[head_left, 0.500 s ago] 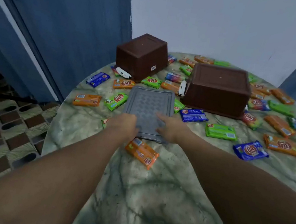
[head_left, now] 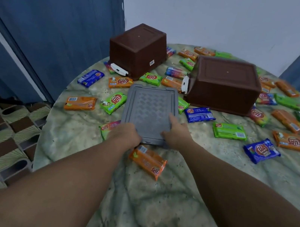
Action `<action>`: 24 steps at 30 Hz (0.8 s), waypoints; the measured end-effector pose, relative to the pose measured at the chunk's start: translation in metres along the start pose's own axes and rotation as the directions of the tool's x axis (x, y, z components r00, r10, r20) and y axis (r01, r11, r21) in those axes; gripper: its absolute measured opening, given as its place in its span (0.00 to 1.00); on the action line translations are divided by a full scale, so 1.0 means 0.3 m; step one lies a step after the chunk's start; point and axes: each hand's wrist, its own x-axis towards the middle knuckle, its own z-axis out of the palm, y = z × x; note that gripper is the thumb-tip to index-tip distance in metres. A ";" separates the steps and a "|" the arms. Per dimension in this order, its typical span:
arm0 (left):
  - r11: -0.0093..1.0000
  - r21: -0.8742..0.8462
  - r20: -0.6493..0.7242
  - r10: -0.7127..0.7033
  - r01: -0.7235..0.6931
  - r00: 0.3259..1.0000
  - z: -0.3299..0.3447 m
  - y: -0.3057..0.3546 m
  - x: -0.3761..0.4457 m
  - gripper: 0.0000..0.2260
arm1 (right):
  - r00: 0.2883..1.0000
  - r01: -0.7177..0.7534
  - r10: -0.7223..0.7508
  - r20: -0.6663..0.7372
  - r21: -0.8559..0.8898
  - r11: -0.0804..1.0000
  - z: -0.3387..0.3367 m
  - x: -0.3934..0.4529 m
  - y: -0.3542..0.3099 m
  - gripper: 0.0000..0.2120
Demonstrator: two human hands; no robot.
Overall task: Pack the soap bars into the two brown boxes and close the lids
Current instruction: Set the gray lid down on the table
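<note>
Both hands (head_left: 126, 133) (head_left: 176, 134) grip the grey lid (head_left: 148, 111) (left fingertips hidden beneath).

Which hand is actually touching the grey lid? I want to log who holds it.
Touching, both: the head view shows the left hand gripping the grey lid by its near edge, the right hand across its near-right corner.

Marbled green table (head_left: 149, 211) carries it all. Two brown boxes (head_left: 224, 86) sit upside down beyond the hands (head_left: 176, 135). Soap bars (head_left: 147, 161) lie scattered all round them.
</note>
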 end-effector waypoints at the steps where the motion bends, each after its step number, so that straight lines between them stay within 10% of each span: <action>1: 0.998 -0.064 0.019 -0.018 0.019 1.000 0.011 0.002 0.013 0.14 | 0.999 -0.034 0.036 -0.031 0.073 0.997 0.007 0.008 -0.009 0.35; 7: 0.841 -0.513 0.095 -0.143 0.171 0.985 0.055 -0.035 0.062 0.11 | 0.958 -0.237 0.265 -0.113 0.212 0.948 0.068 0.017 -0.079 0.38; 11: 0.313 -0.909 0.192 -0.273 0.276 0.943 0.109 -0.076 0.110 0.20 | 0.946 -0.258 0.312 -0.087 0.382 0.888 0.108 0.011 -0.095 0.32; 15: -0.020 -0.956 0.284 -0.288 0.291 0.914 0.057 -0.057 0.090 0.14 | 0.960 -0.208 0.277 -0.048 0.542 0.814 0.124 -0.026 -0.148 0.24; 24: -0.264 -0.943 0.267 -0.248 0.200 0.931 -0.027 -0.092 0.154 0.20 | 0.992 -0.114 0.129 0.012 0.557 0.823 0.092 -0.061 -0.178 0.21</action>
